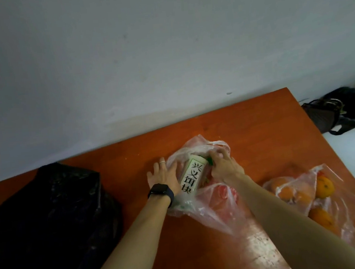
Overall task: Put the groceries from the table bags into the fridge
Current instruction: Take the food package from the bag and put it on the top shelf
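While pressing left grip (163,176) flat, fingers apart, beside the long white labelled plastic packet (191,176), clamping right grip (223,165) round its far end.

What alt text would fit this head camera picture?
A left hand presses flat and a right hand grips a clear plastic bag holding a white cylindrical package with black lettering, on an orange wooden table. A clear bag of oranges lies to the right, a black plastic bag to the left.
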Motion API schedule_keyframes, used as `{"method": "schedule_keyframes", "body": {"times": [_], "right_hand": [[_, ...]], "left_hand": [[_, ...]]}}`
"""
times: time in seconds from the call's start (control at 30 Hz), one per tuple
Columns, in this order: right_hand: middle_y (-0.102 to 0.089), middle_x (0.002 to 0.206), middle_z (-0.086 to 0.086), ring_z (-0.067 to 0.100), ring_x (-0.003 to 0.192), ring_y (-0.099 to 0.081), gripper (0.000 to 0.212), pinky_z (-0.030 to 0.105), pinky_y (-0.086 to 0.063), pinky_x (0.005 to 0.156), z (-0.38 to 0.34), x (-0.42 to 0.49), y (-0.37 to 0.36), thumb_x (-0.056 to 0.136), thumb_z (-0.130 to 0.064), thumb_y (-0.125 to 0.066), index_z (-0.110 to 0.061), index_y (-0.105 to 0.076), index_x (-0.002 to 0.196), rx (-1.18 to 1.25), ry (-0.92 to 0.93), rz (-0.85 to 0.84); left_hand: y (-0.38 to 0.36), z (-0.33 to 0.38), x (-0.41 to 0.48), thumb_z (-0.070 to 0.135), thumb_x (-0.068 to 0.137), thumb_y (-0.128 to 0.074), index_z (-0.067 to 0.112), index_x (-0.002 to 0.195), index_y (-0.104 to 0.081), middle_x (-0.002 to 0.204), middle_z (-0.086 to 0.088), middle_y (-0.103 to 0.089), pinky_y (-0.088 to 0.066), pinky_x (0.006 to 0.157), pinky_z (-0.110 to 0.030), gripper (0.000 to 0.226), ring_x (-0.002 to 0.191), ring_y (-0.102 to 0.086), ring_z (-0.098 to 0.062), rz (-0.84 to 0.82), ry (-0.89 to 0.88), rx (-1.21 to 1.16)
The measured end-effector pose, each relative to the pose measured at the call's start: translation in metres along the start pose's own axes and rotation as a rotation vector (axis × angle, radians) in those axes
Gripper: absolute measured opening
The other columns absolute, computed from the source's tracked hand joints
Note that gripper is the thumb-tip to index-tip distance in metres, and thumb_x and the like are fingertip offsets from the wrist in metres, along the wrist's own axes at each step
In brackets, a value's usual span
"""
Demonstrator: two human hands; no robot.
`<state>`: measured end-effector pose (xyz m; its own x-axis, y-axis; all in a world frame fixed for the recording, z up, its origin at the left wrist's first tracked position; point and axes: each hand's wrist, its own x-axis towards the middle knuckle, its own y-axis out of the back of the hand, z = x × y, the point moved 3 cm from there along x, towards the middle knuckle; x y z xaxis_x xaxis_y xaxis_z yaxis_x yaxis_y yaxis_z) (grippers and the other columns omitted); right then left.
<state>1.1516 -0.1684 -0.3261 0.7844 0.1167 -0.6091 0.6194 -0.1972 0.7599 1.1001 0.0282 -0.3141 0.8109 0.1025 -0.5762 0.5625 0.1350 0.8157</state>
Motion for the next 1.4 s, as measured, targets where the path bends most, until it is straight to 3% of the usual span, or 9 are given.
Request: {"method": "schedule_keyframes", "body": {"times": [0.13,0.23,0.33,0.47,0.7,0.87,1.13,1.23,1.4], "right_hand": [[-0.018,0.156,0.006,0.040,0.117,-0.057,0.049,0.050,-0.056,0.091,-0.001,0.008,0.005,0.098,-0.025,-0.044,-0.042,-0.035,0.143,0.070,-0.022,-0.014],[-0.030,0.150,0.004,0.030,0.106,-0.063,0.044,0.041,-0.060,0.075,-0.004,-0.007,0.010,0.096,-0.034,-0.051,-0.036,-0.044,0.140,0.148,-0.023,0.183],[-0.044,0.137,-0.001,0.026,0.105,-0.062,0.042,0.040,-0.058,0.076,-0.011,-0.023,0.009,0.095,-0.048,-0.053,-0.028,-0.053,0.132,0.192,-0.041,0.305],[-0.039,0.140,0.000,0.025,0.113,-0.057,0.067,0.039,-0.059,0.078,-0.026,-0.022,0.003,0.081,-0.069,-0.060,-0.033,-0.048,0.136,0.170,-0.044,0.178],[-0.017,0.151,0.010,0.042,0.135,-0.038,0.112,0.049,-0.047,0.101,-0.054,-0.009,-0.015,0.061,-0.079,-0.071,-0.029,-0.023,0.149,0.107,-0.186,-0.031],[-0.005,0.157,0.016,0.050,0.137,-0.030,0.108,0.049,-0.046,0.103,-0.070,-0.007,-0.023,0.072,-0.062,-0.076,-0.020,-0.015,0.151,0.188,-0.259,0.026],[0.001,0.157,0.006,0.043,0.123,-0.049,0.092,0.049,-0.057,0.086,-0.069,-0.036,-0.015,0.066,-0.044,-0.084,-0.019,-0.030,0.137,0.439,-0.179,0.210],[-0.011,0.151,0.003,0.032,0.115,-0.052,0.085,0.044,-0.057,0.086,-0.066,-0.066,-0.008,0.063,-0.039,-0.082,-0.021,-0.033,0.130,0.562,-0.001,0.309],[-0.038,0.129,-0.004,0.013,0.108,-0.051,0.082,0.018,-0.047,0.074,-0.051,-0.106,-0.012,0.068,-0.019,-0.082,-0.021,-0.035,0.135,0.613,0.156,0.317]], "left_hand": [[0.009,-0.006,0.011,0.043,0.087,-0.063,0.036,0.147,-0.036,0.159,-0.011,-0.015,-0.033,0.109,-0.050,0.066,0.143,-0.022,-0.032,0.032,-0.032,-0.087],[0.014,0.004,0.014,0.058,0.093,-0.044,0.027,0.131,-0.052,0.156,-0.009,-0.024,-0.039,0.103,-0.047,0.050,0.139,-0.029,-0.031,0.164,-0.053,-0.164],[0.019,0.016,0.021,0.049,0.094,-0.049,0.028,0.130,-0.049,0.150,-0.008,-0.033,-0.047,0.095,-0.043,0.042,0.130,-0.041,-0.030,0.278,-0.092,-0.208],[0.022,0.020,0.037,0.027,0.098,-0.049,0.039,0.136,-0.043,0.138,-0.003,-0.046,-0.053,0.081,-0.043,0.040,0.112,-0.052,-0.028,0.210,-0.158,-0.279],[0.026,0.008,0.054,0.025,0.103,-0.038,0.040,0.137,-0.052,0.140,0.004,-0.053,-0.049,0.093,-0.039,0.040,0.123,-0.049,-0.022,0.124,-0.252,-0.230],[0.031,-0.006,0.049,0.007,0.097,-0.044,0.042,0.139,-0.049,0.139,0.005,-0.054,-0.049,0.077,-0.031,0.055,0.118,-0.057,-0.023,0.139,-0.279,-0.137],[0.030,-0.015,0.037,0.000,0.093,-0.044,0.033,0.144,-0.047,0.134,-0.002,-0.055,-0.051,0.080,-0.039,0.060,0.110,-0.060,-0.031,0.161,-0.266,-0.127],[0.027,-0.013,0.030,0.005,0.096,-0.045,0.027,0.143,-0.048,0.132,-0.005,-0.056,-0.049,0.080,-0.039,0.052,0.111,-0.059,-0.031,0.172,-0.282,-0.106],[0.022,-0.016,0.010,0.004,0.100,-0.040,0.024,0.141,-0.048,0.136,-0.007,-0.053,-0.051,0.084,-0.044,0.046,0.113,-0.057,-0.034,0.136,-0.221,-0.114]]}}
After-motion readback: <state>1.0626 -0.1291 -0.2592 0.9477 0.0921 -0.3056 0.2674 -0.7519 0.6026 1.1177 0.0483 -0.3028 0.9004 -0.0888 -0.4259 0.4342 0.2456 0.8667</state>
